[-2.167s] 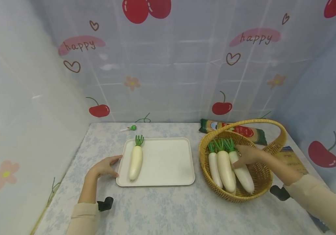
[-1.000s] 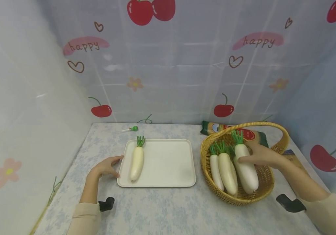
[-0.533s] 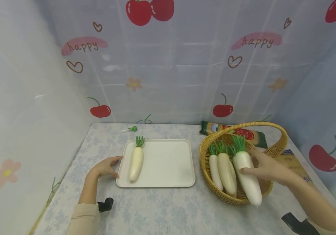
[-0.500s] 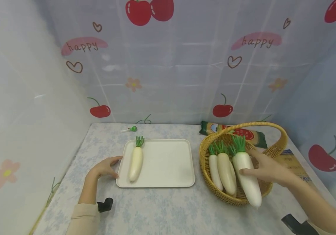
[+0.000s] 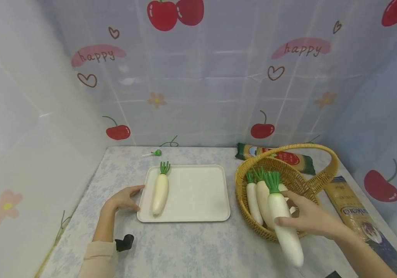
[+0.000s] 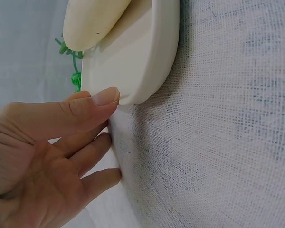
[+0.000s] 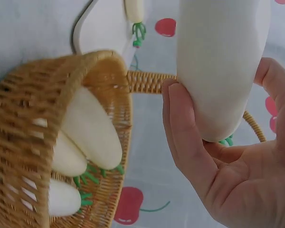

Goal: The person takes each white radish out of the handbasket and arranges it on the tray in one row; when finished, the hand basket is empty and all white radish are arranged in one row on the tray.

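My right hand (image 5: pixel 307 216) grips a white radish (image 5: pixel 285 227) with green leaves by its upper body, raised over the front of the wicker basket (image 5: pixel 243 208). In the right wrist view the fingers and thumb wrap around the radish (image 7: pixel 218 61). Three more radishes lie in the basket, one of them a pale radish (image 7: pixel 92 128). My left hand (image 5: pixel 123 199) touches the left rim of a white tray (image 5: pixel 198 193), its thumb (image 6: pixel 71 114) nearly straight at the corner. On the tray's left side lies another radish (image 5: pixel 161 193), leaves pointing away.
A green lollipop (image 5: pixel 156 153) lies behind the tray. Behind the basket is a green-ended packet (image 5: pixel 302 162), and a gold and blue packet (image 5: pixel 358 216) lies to its right. The basket handle (image 5: pixel 299 146) arches over its far side. Printed curtains surround the table.
My right hand has taken hold of the radish in the basket, lifted it and drawn it up and toward the front. My left hand has stayed at the tray's edge.
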`<state>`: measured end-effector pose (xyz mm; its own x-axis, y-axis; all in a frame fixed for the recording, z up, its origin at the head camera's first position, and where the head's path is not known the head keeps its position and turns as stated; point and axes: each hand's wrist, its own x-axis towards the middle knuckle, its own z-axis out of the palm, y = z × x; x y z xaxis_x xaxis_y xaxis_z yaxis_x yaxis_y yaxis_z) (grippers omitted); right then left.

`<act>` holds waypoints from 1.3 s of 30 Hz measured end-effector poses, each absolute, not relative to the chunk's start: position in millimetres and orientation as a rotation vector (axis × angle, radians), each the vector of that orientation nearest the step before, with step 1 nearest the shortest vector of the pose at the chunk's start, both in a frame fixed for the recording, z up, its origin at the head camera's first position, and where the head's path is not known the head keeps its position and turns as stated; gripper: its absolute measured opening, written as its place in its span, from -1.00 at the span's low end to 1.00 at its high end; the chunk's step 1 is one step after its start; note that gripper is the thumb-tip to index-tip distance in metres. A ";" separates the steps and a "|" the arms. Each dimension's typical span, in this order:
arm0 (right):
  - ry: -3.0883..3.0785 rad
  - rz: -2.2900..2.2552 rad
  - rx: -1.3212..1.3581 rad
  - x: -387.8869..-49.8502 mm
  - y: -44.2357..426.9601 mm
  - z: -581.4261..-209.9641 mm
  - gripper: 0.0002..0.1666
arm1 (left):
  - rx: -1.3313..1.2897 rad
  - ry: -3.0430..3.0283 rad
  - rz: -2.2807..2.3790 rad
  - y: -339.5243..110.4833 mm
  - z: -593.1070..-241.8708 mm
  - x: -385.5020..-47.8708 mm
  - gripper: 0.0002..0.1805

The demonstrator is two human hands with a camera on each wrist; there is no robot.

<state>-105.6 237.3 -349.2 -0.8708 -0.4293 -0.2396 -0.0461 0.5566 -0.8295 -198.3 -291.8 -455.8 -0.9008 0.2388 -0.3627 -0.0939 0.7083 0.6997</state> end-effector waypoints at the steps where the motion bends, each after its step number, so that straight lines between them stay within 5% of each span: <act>1: 2.354 -1.265 -0.392 -103.8 235.9 -351.0 -0.02 | 0.113 2.484 1.053 -291.8 -455.9 -198.5 0.01; 13: 2.186 -1.369 -0.619 -89.3 212.2 -367.8 -0.18 | 0.120 2.483 1.083 -291.6 -456.0 -196.9 0.00; 39: 2.110 -1.568 -0.572 -109.6 105.9 -405.5 -0.12 | 0.137 2.470 1.117 -292.5 -456.4 -195.8 -0.01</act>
